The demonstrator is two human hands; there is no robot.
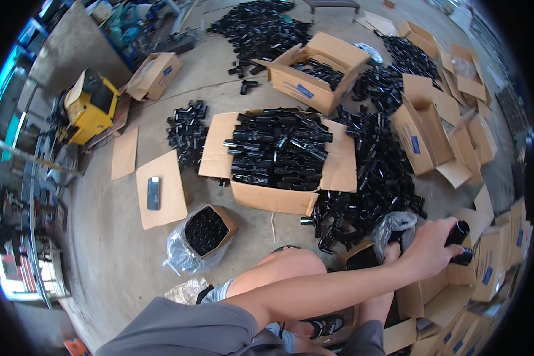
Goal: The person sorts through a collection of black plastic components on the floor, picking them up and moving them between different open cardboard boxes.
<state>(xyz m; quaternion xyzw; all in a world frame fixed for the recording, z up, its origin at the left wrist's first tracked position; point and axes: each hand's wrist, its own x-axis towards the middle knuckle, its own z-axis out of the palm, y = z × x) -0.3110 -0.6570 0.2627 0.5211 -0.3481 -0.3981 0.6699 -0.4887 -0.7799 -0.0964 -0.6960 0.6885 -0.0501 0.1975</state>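
My left arm stretches across to the right, and my left hand [427, 249] is closed around a black tubular fitting [457, 234] with two round ends showing. Below and behind that forearm, my right hand [391, 253] is at a clear plastic bag [396, 223] in a small carton; its fingers are mostly hidden, with something dark beside them. An opened cardboard box [436, 296] lies just under my left hand. Left of my knee stands a bag-lined carton [224, 228] full of small black pieces.
A large open box [273, 202] heaped with black fittings stands ahead. Loose fittings pile [368, 172] along its right side and farther back [258, 29]. Empty cartons [421, 142] crowd the right. A phone [153, 193] lies on cardboard at left, near a yellow machine [92, 110].
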